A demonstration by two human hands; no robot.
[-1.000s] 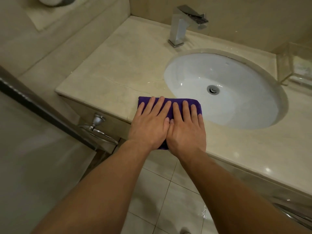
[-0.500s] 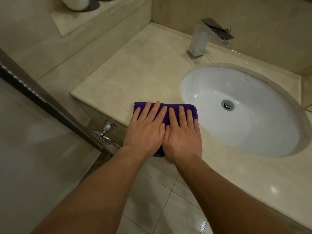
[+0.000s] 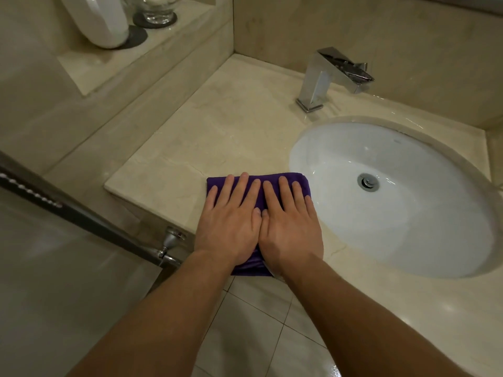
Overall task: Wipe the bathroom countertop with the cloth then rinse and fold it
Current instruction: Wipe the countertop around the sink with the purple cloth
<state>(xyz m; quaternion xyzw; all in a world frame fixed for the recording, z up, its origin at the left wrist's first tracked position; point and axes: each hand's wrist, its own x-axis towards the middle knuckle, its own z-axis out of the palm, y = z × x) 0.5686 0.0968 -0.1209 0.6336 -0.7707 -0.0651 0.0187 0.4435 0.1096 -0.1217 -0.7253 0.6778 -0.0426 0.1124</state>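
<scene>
1. Head view: folded purple cloth [image 3: 257, 198] lies flat on the beige marble desk [image 3: 217, 131], at its near edge, just left of the white oval sink [image 3: 408, 227]. The cloth's near end hangs a little past the desk edge, over the tiled floor [image 3: 258, 322].
2. Left hand [image 3: 231, 227] lies palm down on the left half of the cloth, fingers [image 3: 236, 191] stretched out flat and slightly spread, tips near the cloth's far edge. No grasp, just pressing flat.
3. Right hand [image 3: 291, 229] lies palm down on the right half of the cloth, fingers [image 3: 285, 194] likewise extended and flat, not curled round anything. The thumbs of both hands touch at the middle.
4. Both forearms come in from the near side, bare.
5. Chrome square faucet [image 3: 326, 77] stands at the far side of the desk, behind the sink, spout pointing right. Drain [image 3: 368, 182] sits in the sink middle. Wet sheen on the desk round the faucet base and the far sink rim.
6. Far left: raised ledge [image 3: 89, 72] carries a white vessel [image 3: 100, 20] and a clear glass jar [image 3: 158, 9], each on a dark round coaster.
7. Left near: glass door with dark metal rail [image 3: 81, 210] running diagonally; chrome knob [image 3: 171, 238] just below the desk edge.
</scene>
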